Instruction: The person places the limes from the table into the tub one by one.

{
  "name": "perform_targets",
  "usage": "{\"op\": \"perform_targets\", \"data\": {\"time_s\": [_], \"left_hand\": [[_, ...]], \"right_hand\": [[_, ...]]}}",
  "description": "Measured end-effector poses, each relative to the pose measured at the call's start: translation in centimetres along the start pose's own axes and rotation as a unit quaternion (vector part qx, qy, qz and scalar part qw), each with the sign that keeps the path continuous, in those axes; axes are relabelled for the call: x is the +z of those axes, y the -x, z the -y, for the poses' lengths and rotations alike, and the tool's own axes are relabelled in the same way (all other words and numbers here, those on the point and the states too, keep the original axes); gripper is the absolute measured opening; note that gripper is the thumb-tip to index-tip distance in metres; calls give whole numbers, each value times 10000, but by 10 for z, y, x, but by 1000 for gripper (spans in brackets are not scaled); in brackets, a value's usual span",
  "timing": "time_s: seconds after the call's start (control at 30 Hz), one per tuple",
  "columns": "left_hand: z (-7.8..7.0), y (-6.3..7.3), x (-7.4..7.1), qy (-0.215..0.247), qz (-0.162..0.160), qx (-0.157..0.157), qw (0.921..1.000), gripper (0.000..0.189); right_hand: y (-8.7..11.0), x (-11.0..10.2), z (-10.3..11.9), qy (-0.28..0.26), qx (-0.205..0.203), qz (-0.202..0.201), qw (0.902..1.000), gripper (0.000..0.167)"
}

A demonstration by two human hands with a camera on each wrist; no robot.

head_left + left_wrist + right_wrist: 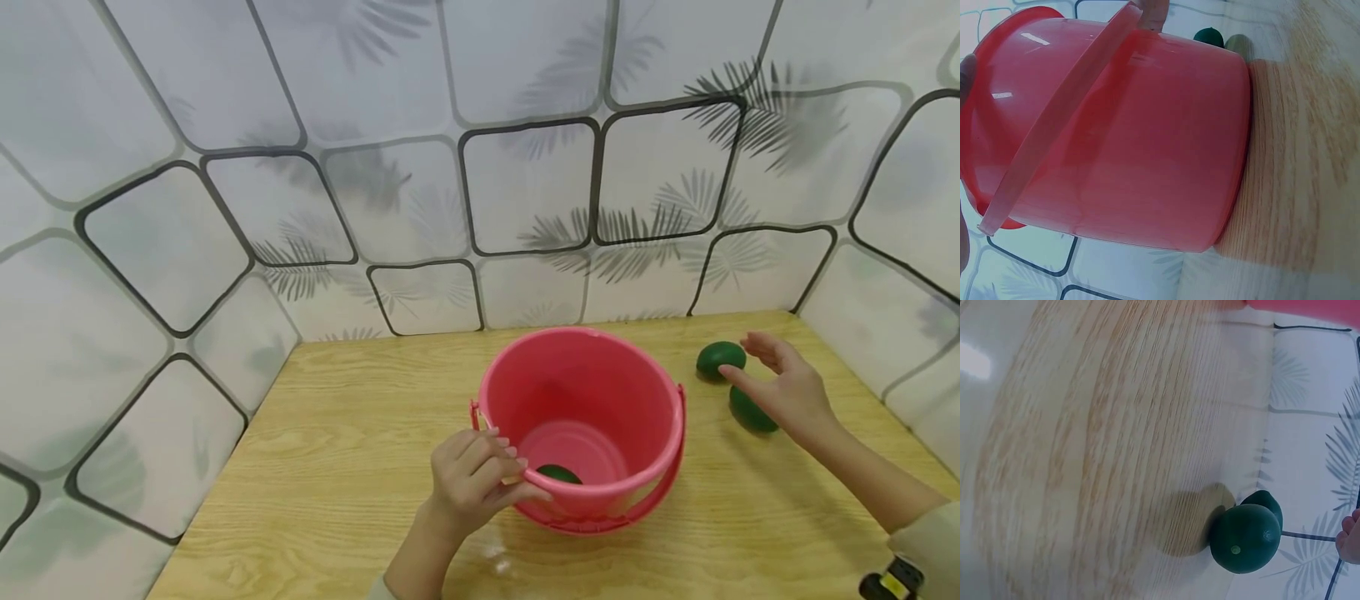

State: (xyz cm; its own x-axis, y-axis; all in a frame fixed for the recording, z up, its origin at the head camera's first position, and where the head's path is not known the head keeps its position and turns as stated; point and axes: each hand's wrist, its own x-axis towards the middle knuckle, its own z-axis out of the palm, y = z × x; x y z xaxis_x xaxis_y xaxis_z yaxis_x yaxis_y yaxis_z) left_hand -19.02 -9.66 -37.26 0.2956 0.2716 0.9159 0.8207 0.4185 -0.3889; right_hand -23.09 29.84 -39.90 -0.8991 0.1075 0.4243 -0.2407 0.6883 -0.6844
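Note:
A pink plastic bucket (577, 371) stands upright on the wooden table. My left hand (472, 479) grips its front-left rim, fingers over the edge and thumb along the outside. Partly hidden by the rim, a dark green lime-like fruit (558, 474) lies inside. To the bucket's right are two more such fruits, a farther one (720, 358) and a nearer one (748, 410). My right hand (798, 392) hovers by them, thumb and fingers spread, holding nothing. In the right wrist view the closer fruit (1244, 540) shows a pale round spot and partly covers the other.
The bucket's handle (1063, 112) hangs down along its front side. Behind and beside the wood-grain table (337, 467) rise walls covered in white cloth (525, 192) with leaf and square outlines. A black device (891, 581) sits by the right sleeve.

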Motion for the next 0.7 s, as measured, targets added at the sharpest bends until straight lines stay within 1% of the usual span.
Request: {"op": "perform_targets", "data": {"time_s": [0.13,0.33,0.47,0.57,0.7], "left_hand": [[1,0,0,-21,24,-45,10000,43],[2,-2,-1,-2,17,6,10000,43],[3,-2,-1,-7,15,29,10000,43],[3,-2,-1,-2,34,15,10000,42],[3,-2,-1,10,41,12,10000,43]], "right_hand": [[-1,0,-4,15,95,49,9999,61],[-5,-2,-11,143,202,71,9997,62],[-7,-4,-14,308,375,270,9985,66],[-8,-5,-15,298,493,409,9975,69],[-7,-5,-16,287,547,442,9971,71]]}}
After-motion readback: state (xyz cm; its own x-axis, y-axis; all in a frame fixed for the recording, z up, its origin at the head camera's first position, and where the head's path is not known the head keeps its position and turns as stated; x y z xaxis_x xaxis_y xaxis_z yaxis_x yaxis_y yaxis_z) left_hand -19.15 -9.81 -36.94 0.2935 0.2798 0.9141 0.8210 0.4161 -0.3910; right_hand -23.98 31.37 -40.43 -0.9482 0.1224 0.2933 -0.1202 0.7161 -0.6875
